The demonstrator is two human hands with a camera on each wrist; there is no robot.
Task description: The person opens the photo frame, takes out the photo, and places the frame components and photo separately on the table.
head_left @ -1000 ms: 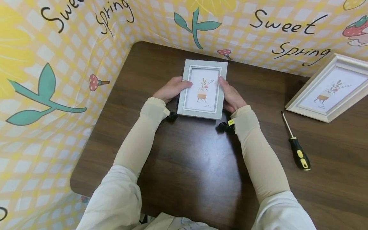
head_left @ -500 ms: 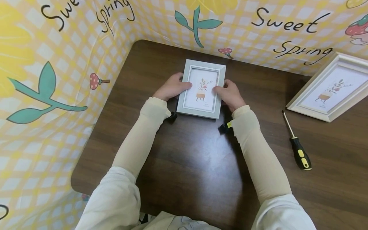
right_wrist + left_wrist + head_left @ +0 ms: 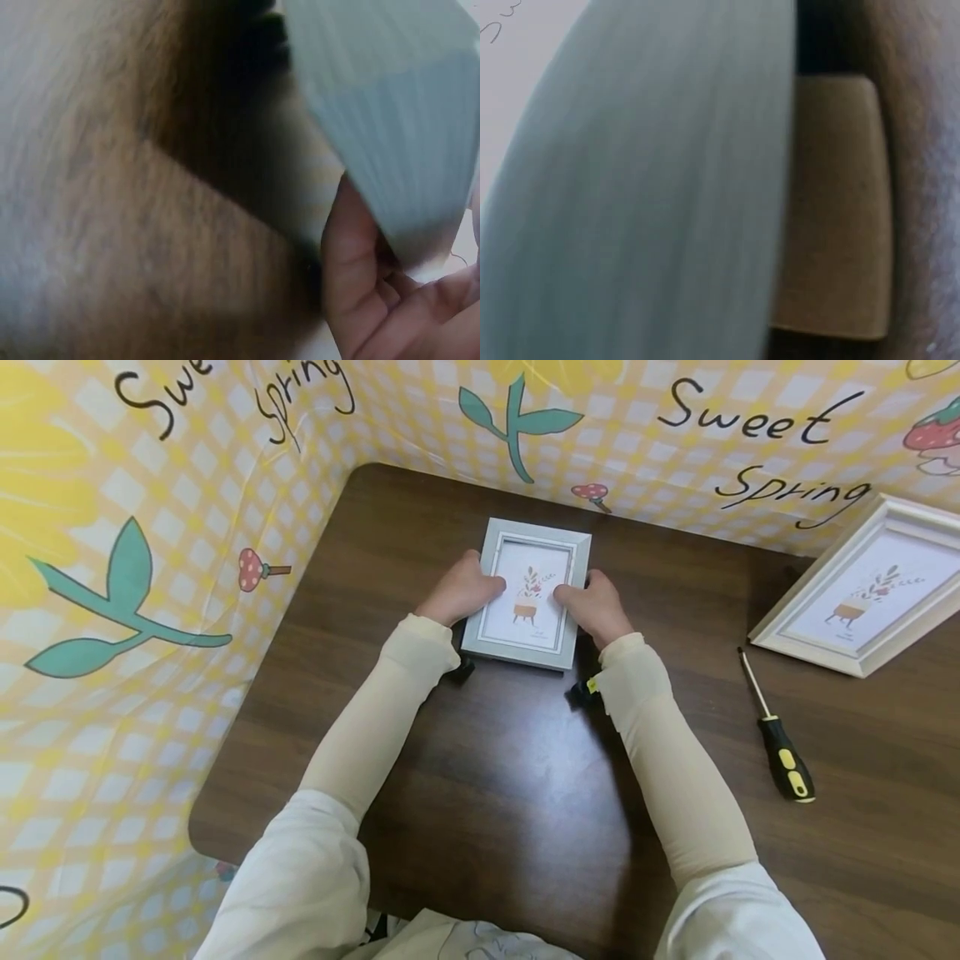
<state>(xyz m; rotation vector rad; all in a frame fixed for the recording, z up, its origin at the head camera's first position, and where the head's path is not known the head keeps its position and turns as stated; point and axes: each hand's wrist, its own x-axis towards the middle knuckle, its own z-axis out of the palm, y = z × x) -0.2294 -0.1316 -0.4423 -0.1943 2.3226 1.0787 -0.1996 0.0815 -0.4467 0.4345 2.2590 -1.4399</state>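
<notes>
A grey-green picture frame [image 3: 517, 653] with a print of a potted plant faces up at the far part of the table. My left hand [image 3: 461, 590] grips its left side, thumb across the border onto the front. From the right, my right hand [image 3: 600, 608] holds the other side with its thumb on the front; the fingers go behind the edge. In the left wrist view the border fills much of the picture, with a flat brown piece [image 3: 832, 210] sticking out beside it. The right wrist view shows the right hand's fingers [image 3: 351, 262] at a frame corner.
On the right stands a cream picture frame [image 3: 817, 660] with a similar print, leaning back. A black and yellow screwdriver [image 3: 784, 760] lies in front of it on the brown table [image 3: 510, 827]. Yellow checked cloth [image 3: 405, 410] borders the table's back and left.
My right hand has shifted its grip, its thumb now further in over the frame's front. The frame's right side has tilted slightly down. My left hand has moved slightly right, still gripping.
</notes>
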